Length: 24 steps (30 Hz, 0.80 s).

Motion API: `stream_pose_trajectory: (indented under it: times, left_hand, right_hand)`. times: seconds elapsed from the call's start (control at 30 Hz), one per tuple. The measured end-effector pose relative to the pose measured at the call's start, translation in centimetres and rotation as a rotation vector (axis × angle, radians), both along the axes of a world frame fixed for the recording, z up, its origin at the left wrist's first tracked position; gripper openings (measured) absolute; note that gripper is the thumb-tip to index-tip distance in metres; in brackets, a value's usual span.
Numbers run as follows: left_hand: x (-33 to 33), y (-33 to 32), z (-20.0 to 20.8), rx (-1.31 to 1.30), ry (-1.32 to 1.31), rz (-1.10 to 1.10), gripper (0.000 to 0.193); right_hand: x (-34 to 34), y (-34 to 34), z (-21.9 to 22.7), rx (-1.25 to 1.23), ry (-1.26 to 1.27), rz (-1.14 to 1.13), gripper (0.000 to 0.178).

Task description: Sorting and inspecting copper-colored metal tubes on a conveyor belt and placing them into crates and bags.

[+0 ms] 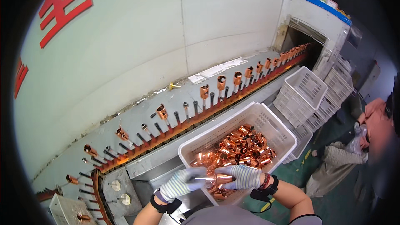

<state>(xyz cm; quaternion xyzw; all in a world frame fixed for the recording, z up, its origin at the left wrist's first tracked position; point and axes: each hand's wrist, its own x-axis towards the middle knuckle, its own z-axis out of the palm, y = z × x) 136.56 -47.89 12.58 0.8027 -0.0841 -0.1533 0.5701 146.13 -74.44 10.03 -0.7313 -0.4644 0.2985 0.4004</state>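
My left hand [181, 184], in a striped knit glove, closes on a shiny silvery rod-like piece [201, 178]. Its fingertips are partly hidden. My right hand [241, 177], gloved the same way, grips a copper sleeve [221, 178] that meets the silvery piece end to end; whether the two are joined I cannot tell. Both hands are over the near side of a white plastic crate [284, 132]. Inside the crate lies a heap of loose copper sleeves [246, 146], many with cut-outs.
Beyond the crate runs a conveyor [154, 143] with upright pins, some carrying copper sleeves [221, 83]. It leads to an opening [302, 35] at the far right. White crates [302, 96] are stacked at right, near another person [377, 121] and a sack [329, 171]. Another crate [62, 210] stands lower left.
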Motion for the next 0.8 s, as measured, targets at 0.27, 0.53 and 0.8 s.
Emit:
stream_pose_trajectory:
  times: [0.27, 0.53, 0.8]
  left_hand:
    - [3.9, -7.0, -2.5, 0.692, -0.066, -0.266, 0.047]
    - [9.3, -10.0, -0.7, -0.338, 0.176, 0.344, 0.038]
    - [10.6, -12.1, -1.4, -0.216, -0.010, 0.690, 0.034]
  right_hand:
    - [1.3, -3.6, 3.6, -0.270, -0.277, -0.171, 0.051]
    - [12.9, -12.6, 7.2, -0.728, -0.353, -0.094, 0.078]
    - [29.6, -0.2, 10.4, 0.016, -0.535, -0.443, 0.072]
